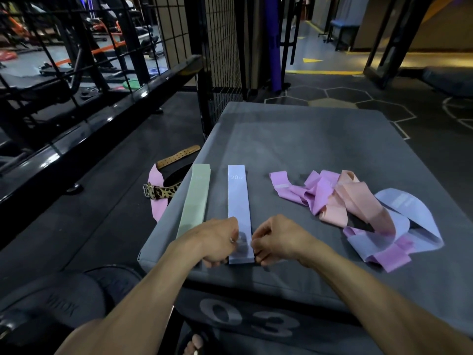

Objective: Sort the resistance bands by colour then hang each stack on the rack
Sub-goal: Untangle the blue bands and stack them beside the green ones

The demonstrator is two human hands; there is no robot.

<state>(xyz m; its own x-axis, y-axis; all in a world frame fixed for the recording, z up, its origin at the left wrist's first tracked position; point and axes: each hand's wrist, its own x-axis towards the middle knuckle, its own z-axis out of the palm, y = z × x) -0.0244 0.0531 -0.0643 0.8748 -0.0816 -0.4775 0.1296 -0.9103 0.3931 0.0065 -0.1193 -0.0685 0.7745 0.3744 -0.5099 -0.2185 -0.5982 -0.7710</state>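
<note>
A flat lavender band (pixel 238 201) marked "20" lies lengthwise on the grey padded box (pixel 320 139). My left hand (pixel 217 239) and my right hand (pixel 275 239) pinch its near end from either side, fingers curled at its edges. A neat stack of light green bands (pixel 195 201) lies parallel just to its left. To the right sits a tangled heap: purple-pink bands (pixel 307 192), peach bands (pixel 345 198) and a lavender loop (pixel 407 213), with another purple-pink strip (pixel 389 257) at its near end.
A pink band (pixel 156 198), a leopard-print belt (pixel 163 191) and a tan perforated strap (pixel 178 156) lie on the dark floor left of the box. A black wire-mesh rack (pixel 220 60) stands behind the box's far left corner. My knee (pixel 64 301) is at lower left.
</note>
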